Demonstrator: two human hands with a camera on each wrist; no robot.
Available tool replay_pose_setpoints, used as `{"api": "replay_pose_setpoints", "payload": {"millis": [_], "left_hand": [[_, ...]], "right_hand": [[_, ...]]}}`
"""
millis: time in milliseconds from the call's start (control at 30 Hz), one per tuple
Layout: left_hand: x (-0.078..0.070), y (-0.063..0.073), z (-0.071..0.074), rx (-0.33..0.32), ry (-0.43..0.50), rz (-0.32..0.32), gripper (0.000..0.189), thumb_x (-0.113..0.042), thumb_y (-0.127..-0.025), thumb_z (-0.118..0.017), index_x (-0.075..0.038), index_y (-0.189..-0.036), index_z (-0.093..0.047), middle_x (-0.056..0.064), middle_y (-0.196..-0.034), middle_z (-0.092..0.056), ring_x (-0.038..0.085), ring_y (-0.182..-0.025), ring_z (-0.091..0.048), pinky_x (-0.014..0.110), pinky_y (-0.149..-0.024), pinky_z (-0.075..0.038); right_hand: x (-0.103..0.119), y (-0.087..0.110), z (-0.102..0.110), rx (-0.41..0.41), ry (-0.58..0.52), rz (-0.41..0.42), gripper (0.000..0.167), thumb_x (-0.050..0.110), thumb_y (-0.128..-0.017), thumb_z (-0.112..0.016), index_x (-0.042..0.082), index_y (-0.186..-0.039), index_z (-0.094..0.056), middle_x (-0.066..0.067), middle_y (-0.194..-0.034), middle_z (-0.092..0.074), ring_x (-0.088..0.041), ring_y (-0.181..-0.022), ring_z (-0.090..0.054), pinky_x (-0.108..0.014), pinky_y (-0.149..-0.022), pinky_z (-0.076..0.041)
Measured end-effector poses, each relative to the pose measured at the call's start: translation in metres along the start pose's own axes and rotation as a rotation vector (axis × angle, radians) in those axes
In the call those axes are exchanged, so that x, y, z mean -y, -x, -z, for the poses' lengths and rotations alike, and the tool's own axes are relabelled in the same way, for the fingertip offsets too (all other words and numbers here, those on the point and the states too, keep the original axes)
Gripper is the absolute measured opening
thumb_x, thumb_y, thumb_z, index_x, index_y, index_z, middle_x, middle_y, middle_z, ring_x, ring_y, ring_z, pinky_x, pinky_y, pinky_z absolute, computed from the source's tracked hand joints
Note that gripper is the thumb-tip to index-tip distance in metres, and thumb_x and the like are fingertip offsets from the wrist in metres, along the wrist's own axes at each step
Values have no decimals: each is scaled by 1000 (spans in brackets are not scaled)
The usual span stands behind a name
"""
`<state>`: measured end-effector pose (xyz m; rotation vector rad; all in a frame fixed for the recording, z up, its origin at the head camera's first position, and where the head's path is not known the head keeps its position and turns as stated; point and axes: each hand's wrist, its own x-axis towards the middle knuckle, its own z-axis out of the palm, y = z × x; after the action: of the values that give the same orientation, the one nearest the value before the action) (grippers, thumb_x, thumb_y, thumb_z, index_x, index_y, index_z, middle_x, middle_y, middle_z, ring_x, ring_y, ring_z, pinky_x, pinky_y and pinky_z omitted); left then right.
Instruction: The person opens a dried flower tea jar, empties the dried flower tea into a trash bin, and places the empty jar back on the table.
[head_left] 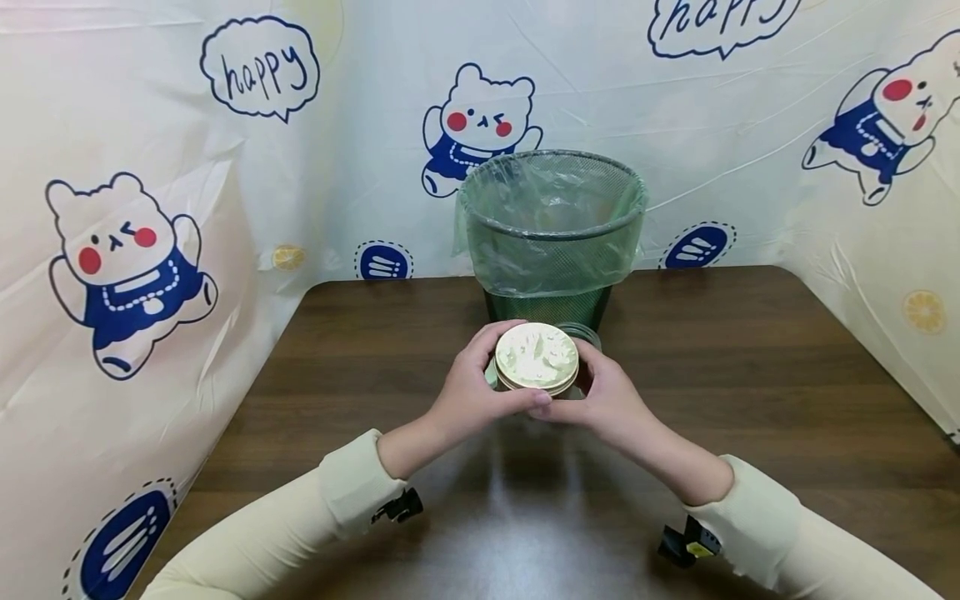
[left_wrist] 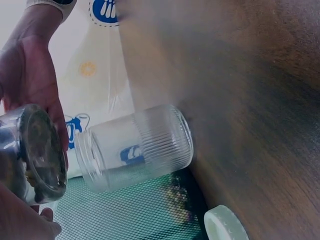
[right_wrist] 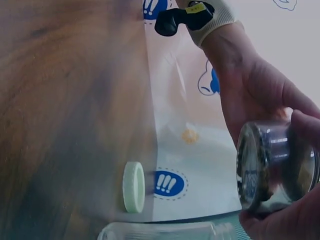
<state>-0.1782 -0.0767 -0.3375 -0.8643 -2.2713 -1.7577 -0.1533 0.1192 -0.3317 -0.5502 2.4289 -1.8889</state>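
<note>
While both hands hold it off the table (head_left: 750,367), the lidded jar (head_left: 536,354) sits roughly upright in front of the chest, near the middle of the table. Left hand (head_left: 471,383): fingers curled round its side of the jar, thumb across the near face. Right hand (head_left: 613,396): mirrors this, fingers gripping the opposite side; the thumb tips meet at the front. The two-sided hold probably serves to keep smooth walls from slipping and the top level. Gold top faces up; clear sides show dark contents.

Behind the held jar, a lidless glass jar (left_wrist: 135,145) stands upright on the table, just in front of the bin (head_left: 555,235); its mouth faces up. A pale green ring (right_wrist: 133,187), perhaps that jar's lid, lies flat on the table near it, to the left. The bin is mesh, lined with a green bag (head_left: 547,275) folded over the rim, presumably so the liner cannot slide in.

Hard to make out: what the dark contents are; whether the crinkled look of the gold top is foil or glare. From the head view, hands and held jar cover most of the glass jar and ring. The left wrist view cuts off the held jar at the edge; a mottled patch behind the mesh is too blurred to name.
</note>
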Motion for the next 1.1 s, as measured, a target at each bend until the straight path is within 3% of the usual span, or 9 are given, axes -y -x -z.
{"api": "replay_pose_setpoints", "payload": {"millis": [200, 433, 600, 733, 967, 1100], "left_hand": [[0, 3, -3, -29, -54, 17, 79, -14, -67, -90, -5, -135, -52, -1, -130, -53, 13, -116, -51, 37, -100, -40], [-2, 5, -3, -44, -125, 59, 80, -21, -66, -90, -10, -136, -52, -4, -130, -53, 15, -116, -49, 45, -99, -36], [-2, 4, 1, -19, -103, 57, 84, -19, -68, -89, -10, -140, -48, -2, -134, -50, 15, -119, -48, 43, -100, -38], [-1, 2, 8, 23, -45, 0, 81, -17, -71, -87, -9, -141, -47, 1, -133, -51, 15, -118, -50, 38, -100, -40], [1, -2, 19, 178, 125, -110, 89, -50, -76, -80, -2, -141, -43, 10, -139, -48, 22, -122, -49, 36, -102, -40], [1, -5, 22, 250, 181, -129, 95, -54, -76, -77, 5, -140, -41, 18, -138, -48, 25, -123, -49, 36, -102, -39]], "right_hand": [[-3, 0, -7, -42, 16, -17, 70, 13, -72, -86, 3, -132, -52, -9, -124, -58, -21, -110, -53, -42, -95, -43], [-4, 0, -8, -44, 25, -14, 69, 13, -72, -85, 2, -132, -52, -9, -124, -58, -21, -111, -53, -43, -97, -42], [-4, -1, -4, -25, 26, -13, 70, 14, -72, -86, 3, -133, -52, -8, -125, -57, -22, -110, -53, -39, -94, -44], [-1, -1, 1, 24, -10, 4, 72, 12, -72, -85, 3, -134, -50, -8, -127, -56, -22, -112, -52, -38, -95, -43], [2, -2, 12, 182, -116, 27, 73, 7, -72, -84, 0, -135, -48, -11, -127, -56, -25, -115, -53, -29, -96, -44], [2, -3, 18, 279, -150, 43, 73, 8, -73, -83, -2, -135, -47, -13, -124, -57, -26, -112, -54, -28, -92, -46]]}}
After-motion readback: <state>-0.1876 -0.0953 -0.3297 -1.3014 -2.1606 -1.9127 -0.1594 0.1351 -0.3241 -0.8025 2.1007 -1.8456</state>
